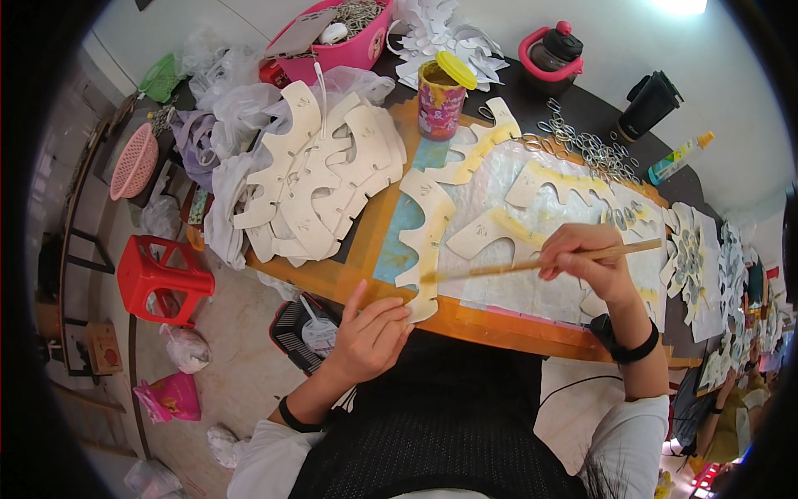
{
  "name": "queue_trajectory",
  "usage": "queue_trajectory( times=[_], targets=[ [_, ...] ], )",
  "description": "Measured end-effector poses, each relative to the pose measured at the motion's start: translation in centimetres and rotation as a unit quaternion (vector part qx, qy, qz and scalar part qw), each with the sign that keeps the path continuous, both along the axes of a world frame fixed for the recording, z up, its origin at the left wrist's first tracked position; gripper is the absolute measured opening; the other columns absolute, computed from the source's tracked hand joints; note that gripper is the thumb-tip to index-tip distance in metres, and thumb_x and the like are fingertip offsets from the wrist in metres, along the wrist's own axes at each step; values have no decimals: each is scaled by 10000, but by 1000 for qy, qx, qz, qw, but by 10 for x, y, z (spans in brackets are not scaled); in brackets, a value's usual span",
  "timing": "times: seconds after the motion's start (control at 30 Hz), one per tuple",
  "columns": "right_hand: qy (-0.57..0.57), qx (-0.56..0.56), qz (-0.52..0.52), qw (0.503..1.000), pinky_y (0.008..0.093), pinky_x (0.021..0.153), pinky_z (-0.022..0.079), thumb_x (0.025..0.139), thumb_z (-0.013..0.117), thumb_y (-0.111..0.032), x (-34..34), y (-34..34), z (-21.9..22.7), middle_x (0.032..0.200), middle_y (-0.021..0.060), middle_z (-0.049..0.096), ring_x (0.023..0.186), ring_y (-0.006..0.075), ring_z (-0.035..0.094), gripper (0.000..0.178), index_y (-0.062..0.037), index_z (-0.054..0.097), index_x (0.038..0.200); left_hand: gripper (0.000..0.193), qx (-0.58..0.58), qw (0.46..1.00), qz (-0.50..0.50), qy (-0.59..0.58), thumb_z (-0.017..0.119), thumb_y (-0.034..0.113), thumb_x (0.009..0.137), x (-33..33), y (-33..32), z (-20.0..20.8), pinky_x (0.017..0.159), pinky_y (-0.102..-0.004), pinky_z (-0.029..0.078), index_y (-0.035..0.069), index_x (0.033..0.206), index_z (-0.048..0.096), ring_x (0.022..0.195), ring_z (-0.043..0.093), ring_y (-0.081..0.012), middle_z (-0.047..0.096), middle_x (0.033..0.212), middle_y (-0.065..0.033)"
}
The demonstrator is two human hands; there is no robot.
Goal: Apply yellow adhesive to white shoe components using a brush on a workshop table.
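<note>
In my right hand (586, 256) is a thin brush (499, 269) with a long wooden handle, gripped between closed fingers. Its tip points left and meets the edge of a cream-coloured cut piece (430, 216) with scalloped notches, which lies along the near left of the work board. My left hand (371, 337) is open, its fingertips resting on the near end of that piece. Similar pieces with yellow smears along their notched edges lie farther right, among them one (482, 233) beside the brush. A pink patterned can (440, 100) with a yellow lid tilted open stands behind.
On the left is a stack of unsmeared cut pieces (324, 183). Metal rings (582, 137), a glue bottle (680, 158), a black cup (650, 106) and a lidded pot (553, 58) line the back. A red stool (165, 279) and black basket (303, 333) stand below the table.
</note>
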State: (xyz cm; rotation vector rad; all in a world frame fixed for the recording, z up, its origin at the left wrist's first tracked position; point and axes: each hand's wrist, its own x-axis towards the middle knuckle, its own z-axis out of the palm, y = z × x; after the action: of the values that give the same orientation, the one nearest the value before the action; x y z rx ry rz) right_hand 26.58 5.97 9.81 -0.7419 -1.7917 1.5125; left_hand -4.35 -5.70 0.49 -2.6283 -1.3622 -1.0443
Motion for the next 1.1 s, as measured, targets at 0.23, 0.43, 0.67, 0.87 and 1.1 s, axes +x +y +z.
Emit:
queue_trajectory(
  times=[0.23, 0.43, 0.67, 0.87, 1.1],
  targets=[
    [-7, 11, -58, 998, 251, 669, 539, 883, 585, 9, -1, 1, -2, 854, 134, 658, 746, 155, 660, 104, 79, 661, 889, 97, -6, 1000, 0, 4, 693, 67, 777, 0, -1, -1, 1074, -569, 287, 32, 828, 619, 945, 654, -223, 680, 902, -45],
    [-43, 22, -65, 997, 251, 677, 544, 906, 566, -18, -4, 3, -3, 850, 120, 658, 754, 152, 661, 130, 74, 658, 914, 112, -1, 1000, -3, 24, 703, 74, 770, 1, -3, 0, 1073, -591, 272, 32, 826, 616, 951, 650, -225, 676, 903, -48],
    [-24, 10, -70, 997, 246, 672, 558, 912, 561, -21, -1, 6, -7, 862, 122, 656, 768, 156, 675, 139, 75, 661, 929, 117, -9, 999, -14, 48, 709, 78, 767, 5, -10, 7, 1077, -613, 246, 25, 822, 621, 979, 638, -230, 664, 909, -53],
    [-4, -30, -32, 999, 247, 701, 554, 917, 557, -16, 0, 7, -6, 873, 115, 650, 785, 158, 670, 137, 75, 655, 947, 115, -18, 999, -16, 44, 712, 86, 768, 5, -11, 8, 1081, -615, 239, 30, 824, 628, 990, 633, -228, 662, 904, -53],
    [27, -38, -35, 998, 242, 729, 542, 930, 572, -59, 3, 8, -11, 898, 107, 649, 812, 149, 660, 150, 65, 650, 958, 112, -38, 998, -36, 22, 726, 95, 764, 3, -5, 11, 1088, -620, 227, 53, 819, 637, 1000, 630, -221, 661, 907, -45]
  ],
)
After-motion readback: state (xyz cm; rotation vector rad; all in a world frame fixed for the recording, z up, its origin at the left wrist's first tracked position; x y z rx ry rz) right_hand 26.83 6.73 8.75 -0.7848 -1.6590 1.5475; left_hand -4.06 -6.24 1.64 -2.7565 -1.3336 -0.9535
